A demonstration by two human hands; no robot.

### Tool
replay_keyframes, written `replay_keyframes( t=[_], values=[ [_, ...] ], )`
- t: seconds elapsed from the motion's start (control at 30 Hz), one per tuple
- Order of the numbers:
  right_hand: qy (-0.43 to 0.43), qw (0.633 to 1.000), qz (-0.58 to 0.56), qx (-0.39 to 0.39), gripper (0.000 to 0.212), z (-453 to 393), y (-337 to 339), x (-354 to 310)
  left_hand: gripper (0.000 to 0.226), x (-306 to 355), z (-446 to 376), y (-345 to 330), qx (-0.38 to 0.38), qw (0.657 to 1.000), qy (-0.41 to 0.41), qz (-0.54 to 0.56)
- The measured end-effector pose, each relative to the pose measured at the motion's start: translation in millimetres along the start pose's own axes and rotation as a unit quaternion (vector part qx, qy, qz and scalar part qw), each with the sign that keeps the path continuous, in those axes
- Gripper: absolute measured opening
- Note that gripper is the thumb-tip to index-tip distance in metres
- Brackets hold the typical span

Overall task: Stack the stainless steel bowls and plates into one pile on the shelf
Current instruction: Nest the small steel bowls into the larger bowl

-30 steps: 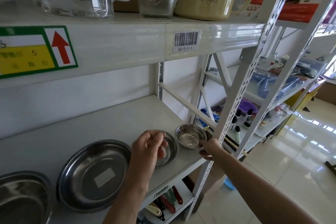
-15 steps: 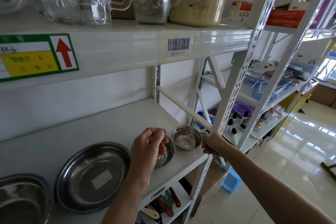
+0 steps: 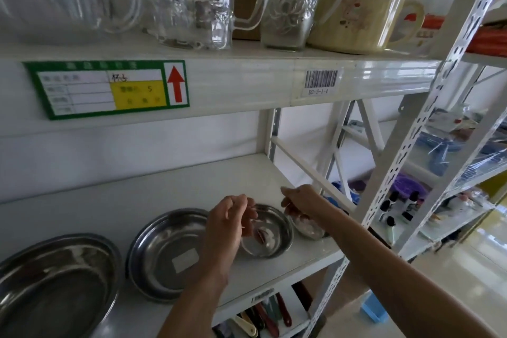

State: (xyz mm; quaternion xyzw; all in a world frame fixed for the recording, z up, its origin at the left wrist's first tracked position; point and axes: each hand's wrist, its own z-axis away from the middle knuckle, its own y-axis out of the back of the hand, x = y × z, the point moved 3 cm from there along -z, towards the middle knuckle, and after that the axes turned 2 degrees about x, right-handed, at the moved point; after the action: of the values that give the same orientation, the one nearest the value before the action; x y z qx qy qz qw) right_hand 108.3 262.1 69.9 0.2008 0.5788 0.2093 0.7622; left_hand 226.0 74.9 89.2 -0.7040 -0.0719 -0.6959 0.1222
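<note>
Four stainless steel pieces sit in a row on the white shelf point(image 3: 192, 181). From the left they are a large bowl point(image 3: 46, 285), a plate point(image 3: 162, 250) with a white sticker, a small bowl point(image 3: 270, 236) and the smallest bowl point(image 3: 308, 230) at the right end. My left hand point(image 3: 227, 223) is curled over the small bowl's left rim, fingers pinched on it. My right hand point(image 3: 300, 200) reaches in from the right and closes from above on the smallest bowl, hiding most of it. All pieces rest on the shelf, apart from each other.
The shelf above carries glass jugs point(image 3: 192, 0) and a cream mug point(image 3: 362, 14), with a low front beam. A perforated upright post point(image 3: 406, 162) and a diagonal brace point(image 3: 310, 170) stand at the right end. Utensils point(image 3: 263, 315) lie on the shelf below.
My right hand has moved left from the shelf's front corner by the post onto the smallest bowl. My left hand has stayed at the small bowl's rim. The camera has moved closer.
</note>
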Motion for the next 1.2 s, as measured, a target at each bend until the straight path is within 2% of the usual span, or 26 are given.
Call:
replay_keyframes(
  t=[0.27,0.47,0.67,0.9,1.07,1.2],
  values=[
    [0.085,0.993,0.045,-0.070,0.040,-0.3,-59.7,-51.1,0.027,1.5,3.4,48.6,0.089,0.996,0.001,0.031],
    [0.114,0.982,0.026,-0.150,0.042,14.1,-107.1,-85.7,0.028,3.6,7.6,84.5,0.151,0.988,-0.001,0.032],
    [0.163,0.966,0.078,-0.184,0.040,23.7,-158.5,-112.9,0.025,4.0,18.5,120.3,0.224,0.974,-0.004,0.021],
    [0.193,0.943,0.073,-0.260,0.042,36.6,-229.8,-138.9,0.025,-4.4,44.0,168.9,0.314,0.947,0.004,0.067],
    [0.229,0.918,0.088,-0.311,0.035,54.4,-273.0,-155.6,0.026,-17.3,67.5,213.0,0.381,0.923,0.006,0.051],
    [0.251,0.903,0.116,-0.328,0.039,63.4,-302.6,-166.4,0.018,-30.6,88.4,244.7,0.437,0.896,0.013,0.077]
  ],
)
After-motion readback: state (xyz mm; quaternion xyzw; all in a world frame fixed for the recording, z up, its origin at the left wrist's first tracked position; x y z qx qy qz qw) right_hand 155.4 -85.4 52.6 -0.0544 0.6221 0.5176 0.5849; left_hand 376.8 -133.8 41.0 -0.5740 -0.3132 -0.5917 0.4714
